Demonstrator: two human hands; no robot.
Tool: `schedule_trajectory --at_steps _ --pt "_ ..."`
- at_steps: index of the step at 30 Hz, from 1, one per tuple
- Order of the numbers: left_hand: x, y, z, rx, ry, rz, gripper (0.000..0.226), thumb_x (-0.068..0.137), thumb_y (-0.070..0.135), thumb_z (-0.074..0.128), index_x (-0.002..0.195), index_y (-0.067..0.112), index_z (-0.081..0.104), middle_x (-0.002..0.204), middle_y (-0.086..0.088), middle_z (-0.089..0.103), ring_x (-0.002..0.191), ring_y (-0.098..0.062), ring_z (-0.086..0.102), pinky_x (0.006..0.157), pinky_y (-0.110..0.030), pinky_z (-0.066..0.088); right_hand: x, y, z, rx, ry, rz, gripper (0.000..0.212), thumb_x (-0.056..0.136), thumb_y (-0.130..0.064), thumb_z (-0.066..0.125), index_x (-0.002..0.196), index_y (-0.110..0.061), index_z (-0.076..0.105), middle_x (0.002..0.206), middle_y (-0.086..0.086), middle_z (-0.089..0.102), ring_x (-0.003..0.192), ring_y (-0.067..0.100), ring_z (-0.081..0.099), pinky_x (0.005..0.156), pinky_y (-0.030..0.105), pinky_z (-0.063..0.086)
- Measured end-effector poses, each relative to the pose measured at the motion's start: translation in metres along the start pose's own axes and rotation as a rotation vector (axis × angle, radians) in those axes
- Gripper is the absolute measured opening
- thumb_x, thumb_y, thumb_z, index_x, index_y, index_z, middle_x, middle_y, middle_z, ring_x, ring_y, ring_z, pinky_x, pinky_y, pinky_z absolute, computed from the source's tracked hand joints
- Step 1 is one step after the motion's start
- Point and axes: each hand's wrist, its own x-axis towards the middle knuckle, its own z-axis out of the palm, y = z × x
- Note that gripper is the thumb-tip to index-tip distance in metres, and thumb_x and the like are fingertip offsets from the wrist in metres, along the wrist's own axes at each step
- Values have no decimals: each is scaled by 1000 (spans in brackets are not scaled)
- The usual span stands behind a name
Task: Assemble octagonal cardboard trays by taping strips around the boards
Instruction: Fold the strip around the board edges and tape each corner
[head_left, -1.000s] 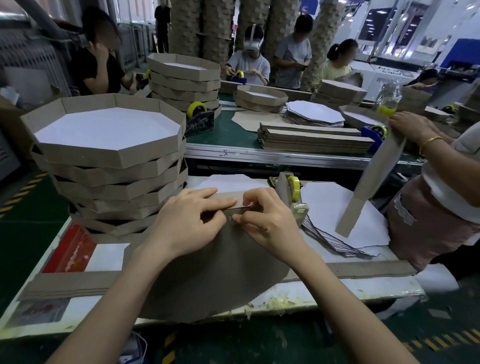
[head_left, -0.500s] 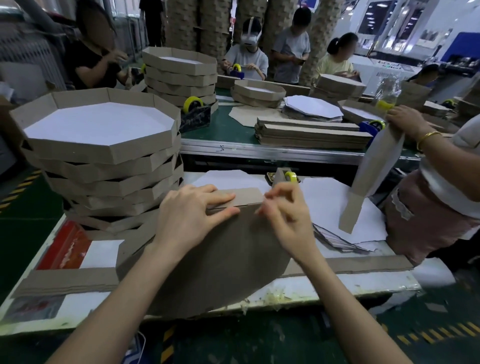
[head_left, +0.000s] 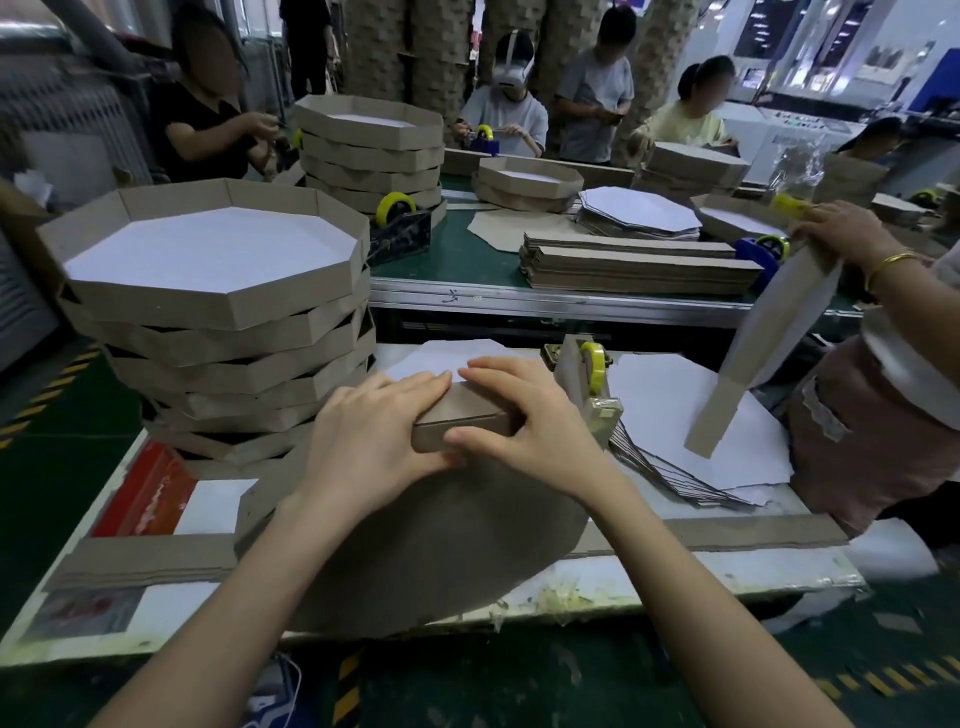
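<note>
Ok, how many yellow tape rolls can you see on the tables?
4 tape rolls clearly: one by the right hand, one on the black holder, one on the blue holder, one before the headset wearer. Others may be hidden.

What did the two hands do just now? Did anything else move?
The right hand lifted off toward the tape dispenser, then came back down and now presses on the cardboard strip beside the left hand. The left hand kept pressing the strip all along. The brown board, the stack of trays and the dispenser stayed where they were.
</note>
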Motion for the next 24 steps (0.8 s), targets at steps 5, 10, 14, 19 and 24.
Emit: schedule_trajectory --at_steps 5,10,14,19,24 --pt "-1 -2 0 -28 2 -23 81 70 70 66 142 38 46 139 18 53 121 -13 49 89 -34 39 6 -1 -3 -11 -107 -36 46 89 -29 72 131 -12 64 130 5 61 122 24 49 107 26 34" --pt "0 -3 -2 -64 -42 -26 82 71 71 64 144 42 40 144 21 47 126 -9 44 94 -33 36 7 7 -21 117 -262 -22 33 100 -13 56 132 -8 62 138 4 58 129 20 47 111 27 32" --pt "-3 8 -9 100 -9 0 81 76 81 39 145 39 38 140 16 51 127 -11 45 111 -51 21 4 13 -27 445 -139 186 32 105 -11 43 130 -6 63 134 2 62 127 9 53 109 21 37" --pt "19 53 2 239 -135 35 96 70 90 32 139 23 36 130 3 57 118 -21 54 96 -44 38 3 19 -21 374 -197 255 29 106 -19 44 116 -6 69 109 -6 69 102 2 59 90 16 44" --pt "17 50 0 211 -132 97 74 70 89 40 113 30 49 106 10 61 94 -16 61 63 -31 33 -6 32 -34 391 -268 302 66 99 -53 36 88 8 58 85 26 56 78 18 51 79 38 44"
